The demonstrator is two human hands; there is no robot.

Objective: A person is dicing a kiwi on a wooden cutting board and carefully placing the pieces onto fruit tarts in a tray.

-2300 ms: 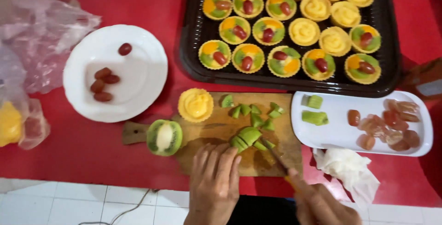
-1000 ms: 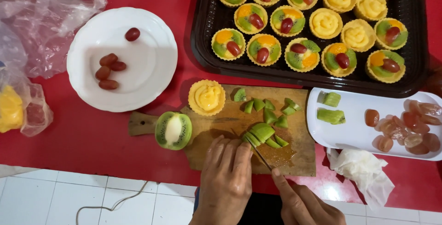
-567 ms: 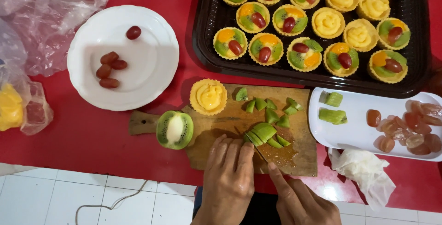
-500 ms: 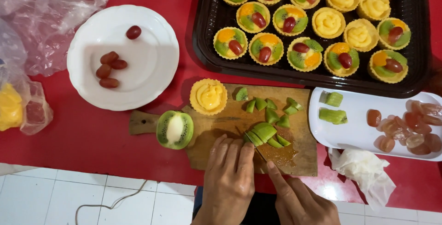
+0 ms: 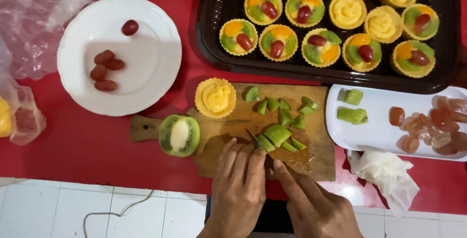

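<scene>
**Kiwi under the knife on the wooden board**

Left hand [image 5: 238, 189] flat on the cutting board [image 5: 224, 138], fingers together, fingertips against the sliced kiwi wedge [image 5: 276, 136]; not closed around anything. Right hand [image 5: 314, 206] clenched on a knife [image 5: 258, 143], index finger stretched along the blade, tip of the blade at the near edge of the wedge. Small kiwi chunks [image 5: 284, 109] scattered just beyond. Halved kiwi [image 5: 179, 135] cut face up at the board's left end, a custard tart [image 5: 215, 97] behind it. Round white plate [image 5: 146, 80] with grapes [image 5: 104, 70] to the left; black tray [image 5: 209, 33] of tarts at the back; oblong white plate [image 5: 374, 131] to the right, crumpled tissue [image 5: 386, 174] beside it.
</scene>
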